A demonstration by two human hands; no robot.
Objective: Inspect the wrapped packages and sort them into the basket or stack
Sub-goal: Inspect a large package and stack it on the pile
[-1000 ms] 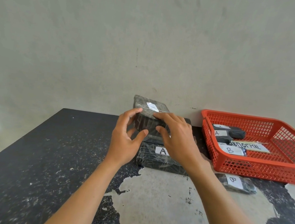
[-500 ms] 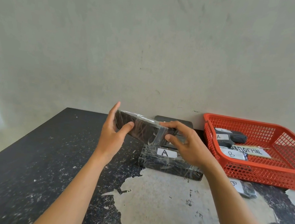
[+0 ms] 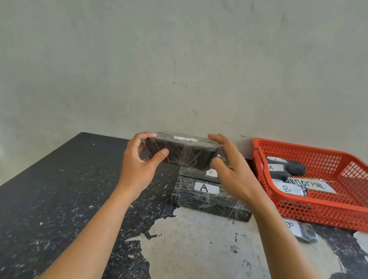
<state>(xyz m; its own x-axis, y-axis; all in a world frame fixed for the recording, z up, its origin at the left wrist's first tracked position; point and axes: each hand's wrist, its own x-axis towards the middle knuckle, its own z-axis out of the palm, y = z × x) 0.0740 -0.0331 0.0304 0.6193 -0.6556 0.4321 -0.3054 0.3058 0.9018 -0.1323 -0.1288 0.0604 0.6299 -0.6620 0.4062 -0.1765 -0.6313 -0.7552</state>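
A black block wrapped in clear film [image 3: 182, 153] hangs level above the table, held at both ends. My left hand [image 3: 140, 164] grips its left end and my right hand [image 3: 235, 172] its right end. A white label lies on its top face, its letter unreadable. Below it lie two wrapped packages marked A, the nearer one [image 3: 210, 199] in front of the farther one [image 3: 199, 174]. At the right stands the red basket [image 3: 321, 212], holding small wrapped packages marked A [image 3: 286, 168] and B [image 3: 289, 188] and a paper sign [image 3: 311, 184].
A small wrapped package marked B [image 3: 301, 230] lies on the table just in front of the basket. The black table [image 3: 33, 202] has worn pale patches near me. A plain wall rises right behind the packages and basket.
Both hands lifted the package off the stack, turned it from tilted to level and raised it slightly, with its label now facing up.
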